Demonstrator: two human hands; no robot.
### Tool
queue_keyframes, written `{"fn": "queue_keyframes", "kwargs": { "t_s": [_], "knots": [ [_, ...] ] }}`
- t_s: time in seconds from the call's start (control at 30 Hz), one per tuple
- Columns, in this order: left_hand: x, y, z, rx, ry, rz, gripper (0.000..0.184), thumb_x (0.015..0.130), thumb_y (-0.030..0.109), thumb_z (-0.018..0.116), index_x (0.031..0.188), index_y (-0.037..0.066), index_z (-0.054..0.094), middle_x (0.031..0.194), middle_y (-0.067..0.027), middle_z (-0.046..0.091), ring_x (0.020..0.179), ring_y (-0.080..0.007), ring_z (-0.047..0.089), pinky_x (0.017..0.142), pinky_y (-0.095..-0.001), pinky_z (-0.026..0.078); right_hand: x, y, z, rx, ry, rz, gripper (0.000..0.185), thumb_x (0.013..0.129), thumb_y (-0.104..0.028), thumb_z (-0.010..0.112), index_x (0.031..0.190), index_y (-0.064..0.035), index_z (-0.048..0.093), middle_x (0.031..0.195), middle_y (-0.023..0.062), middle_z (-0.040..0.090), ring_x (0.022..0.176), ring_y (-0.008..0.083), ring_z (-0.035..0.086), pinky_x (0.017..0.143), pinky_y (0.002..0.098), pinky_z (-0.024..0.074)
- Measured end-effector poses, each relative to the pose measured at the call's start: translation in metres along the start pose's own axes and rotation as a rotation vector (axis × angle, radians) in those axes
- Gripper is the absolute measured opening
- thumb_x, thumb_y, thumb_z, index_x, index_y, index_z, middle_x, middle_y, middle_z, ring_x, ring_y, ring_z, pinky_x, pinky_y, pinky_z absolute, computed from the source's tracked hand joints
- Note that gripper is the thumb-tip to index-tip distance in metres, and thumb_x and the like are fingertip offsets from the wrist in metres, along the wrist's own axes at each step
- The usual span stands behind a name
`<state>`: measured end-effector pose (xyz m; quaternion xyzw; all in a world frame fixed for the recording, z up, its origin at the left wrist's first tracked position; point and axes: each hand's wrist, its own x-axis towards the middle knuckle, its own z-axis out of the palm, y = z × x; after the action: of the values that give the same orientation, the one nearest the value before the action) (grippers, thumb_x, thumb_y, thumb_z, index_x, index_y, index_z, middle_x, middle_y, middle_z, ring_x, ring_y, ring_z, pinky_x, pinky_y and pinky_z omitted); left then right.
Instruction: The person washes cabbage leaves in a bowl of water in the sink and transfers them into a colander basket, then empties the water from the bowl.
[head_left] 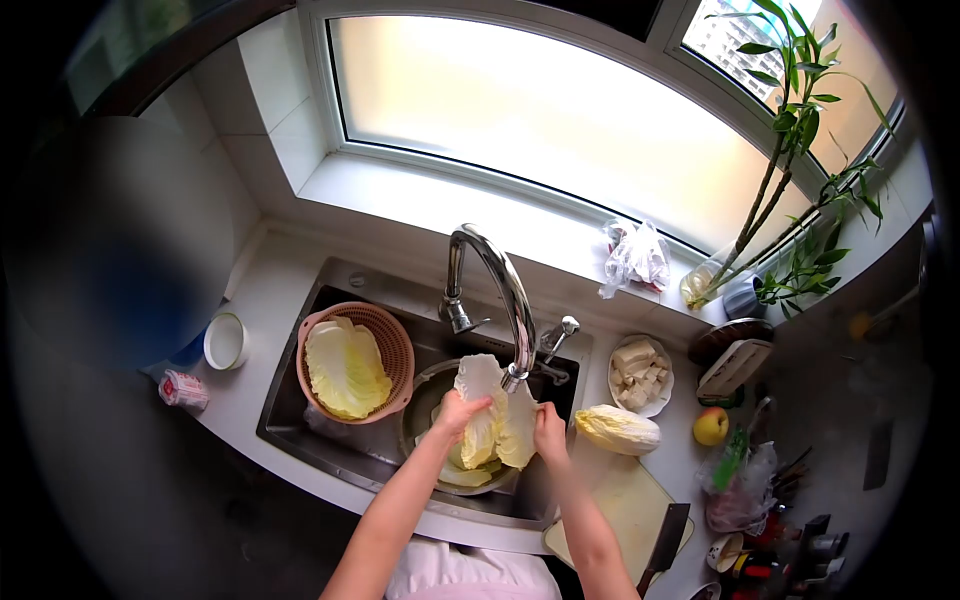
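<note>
The stainless steel sink (345, 452) holds a metal basin (412, 402) and, beside it, a pink colander (403, 340) with a cabbage leaf (345, 368) inside. Right of the sink, a cleaver (668, 535) lies on the cutting board (615, 500). Over the basin, below the faucet (497, 262), napa cabbage leaves (515, 425) hang between the left hand (457, 415) and right hand (549, 432), both with fingers closed on their edges.

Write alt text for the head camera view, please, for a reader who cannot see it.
A person's left hand and right hand hold cabbage leaves beneath a faucet, over a bowl in a sink. A pink colander sits left; a cabbage head and cleaver lie right.
</note>
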<state>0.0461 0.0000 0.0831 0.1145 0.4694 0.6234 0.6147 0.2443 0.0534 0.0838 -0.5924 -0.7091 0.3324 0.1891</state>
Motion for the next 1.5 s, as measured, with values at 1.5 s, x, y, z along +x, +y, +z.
{"fn": "queue_keyframes", "kwargs": {
  "t_s": [1.5],
  "knots": [
    [-0.013, 0.039, -0.03, 0.278, 0.356, 0.354, 0.038, 0.082, -0.004, 0.056, 0.119, -0.001, 0.05, 0.108, -0.0118, 0.062, 0.098, -0.02, 0.059, 0.088, -0.0319, 0.045, -0.007, -0.066, 0.032, 0.6, -0.267, -0.025, 0.04, 0.086, -0.028, 0.066, 0.112, 0.0003, 0.055, 0.105, 0.0116, 0.065, 0.095, 0.0173, 0.06, 0.084, 0.0303, 0.0456]
  ]
}}
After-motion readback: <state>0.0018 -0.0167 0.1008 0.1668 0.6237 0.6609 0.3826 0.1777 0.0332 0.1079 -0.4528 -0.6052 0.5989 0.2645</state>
